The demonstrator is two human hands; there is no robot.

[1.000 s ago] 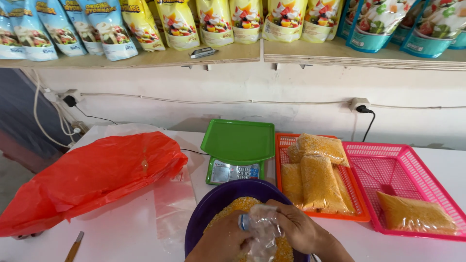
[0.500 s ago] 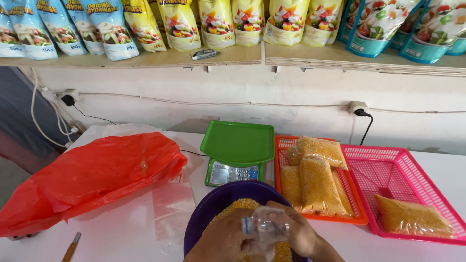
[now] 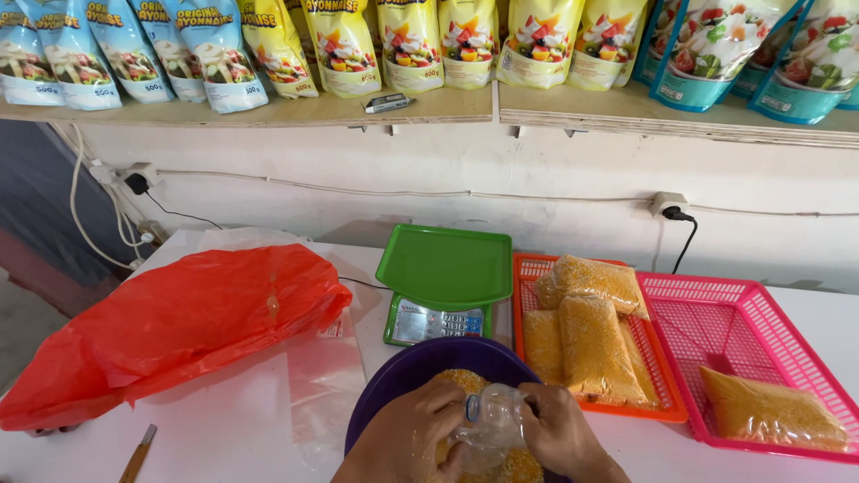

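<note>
My left hand [image 3: 407, 438] and my right hand [image 3: 559, 434] both grip a clear plastic bag [image 3: 488, 427] over a purple bowl [image 3: 403, 376] at the bottom centre. The bowl holds yellow crumbs [image 3: 461, 380], and the bag hangs partly inside it. A small clear scoop or bottle piece shows between my fingers at the bag's mouth. A green scale [image 3: 443, 282] stands just behind the bowl with nothing on its pan.
An orange basket [image 3: 528, 268] holds several filled yellow packets [image 3: 591, 344]. A pink basket [image 3: 761, 322] on the right holds one packet [image 3: 771, 411]. A big red plastic bag [image 3: 179, 326] lies at left, clear bags [image 3: 324, 376] beside it, a knife handle [image 3: 136, 456] near the front edge. Shelf pouches hang above.
My hands have shifted slightly on the clear bag above the bowl, and the view has dipped a little. Nothing else moved.
</note>
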